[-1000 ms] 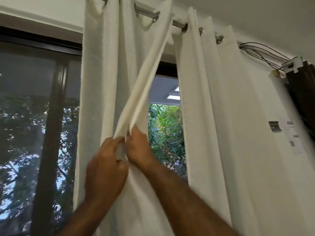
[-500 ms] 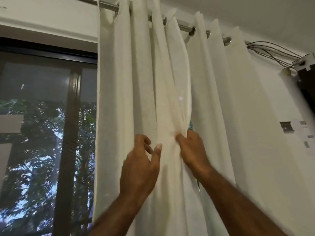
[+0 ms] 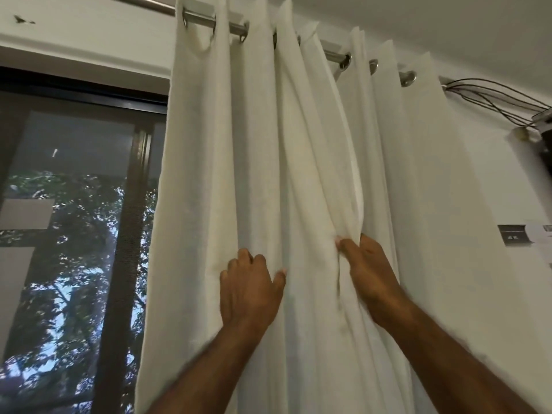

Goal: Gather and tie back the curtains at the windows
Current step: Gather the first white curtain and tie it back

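Against the white curtain, the left hand has its fingers curled into a fold of the cloth, thumb spread out to the side and pressed on the fabric, so it is gripping a pleat at about mid-height in the view. Just to its right, with a bunched band of cloth between them, the right hand is clenched on the inner edge of the curtain, thumb and fingers pinching a gathered fold; the cloth creases tightly at that pinch. Both forearms reach up from the bottom of the view, the right one slightly blurred.

Outward from the hands, the curtain hangs in long vertical pleats, drawn together toward the middle, and runs up to metal rings on a silver rod near the ceiling. To the left of the cloth the window stands uncovered, dark-framed, with leafy trees and patches of sky behind the glass. On the far right, thin dark cables fan along the white wall.
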